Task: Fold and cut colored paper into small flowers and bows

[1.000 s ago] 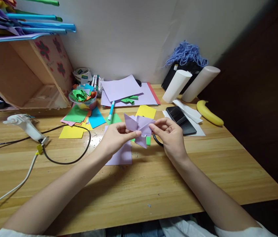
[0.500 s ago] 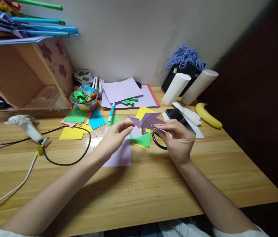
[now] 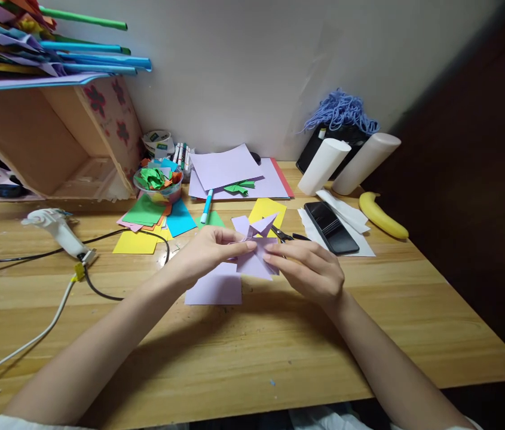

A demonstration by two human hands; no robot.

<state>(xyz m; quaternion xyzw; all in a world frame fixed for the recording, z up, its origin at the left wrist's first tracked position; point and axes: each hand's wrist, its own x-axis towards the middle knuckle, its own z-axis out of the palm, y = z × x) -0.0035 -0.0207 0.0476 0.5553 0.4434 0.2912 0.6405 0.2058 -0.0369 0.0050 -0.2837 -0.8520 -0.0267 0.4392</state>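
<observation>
Between my two hands is a cut and folded piece of purple paper (image 3: 256, 263), raised above the table with pointed flaps spreading out. My left hand (image 3: 210, 254) pinches its left side between thumb and fingers. Its right side is pinched by my right hand (image 3: 308, 266). Black scissors (image 3: 281, 233) show just behind the paper, near my right fingers; part of them is hidden. A flat purple sheet (image 3: 214, 288) lies on the table under my left hand. Yellow paper (image 3: 268, 214) and green paper (image 3: 211, 220) lie just beyond.
A phone (image 3: 330, 227) rests on white paper at the right, near a banana (image 3: 382, 216) and white rolls (image 3: 324, 166). At the left are a black cable (image 3: 104, 294), coloured squares (image 3: 135, 242), a bowl of scraps (image 3: 162, 182) and a cardboard box (image 3: 115, 131).
The purple paper has turned, showing a broader face, and sits lower. My right hand has moved slightly left and down. More of the scissors and the phone now shows.
</observation>
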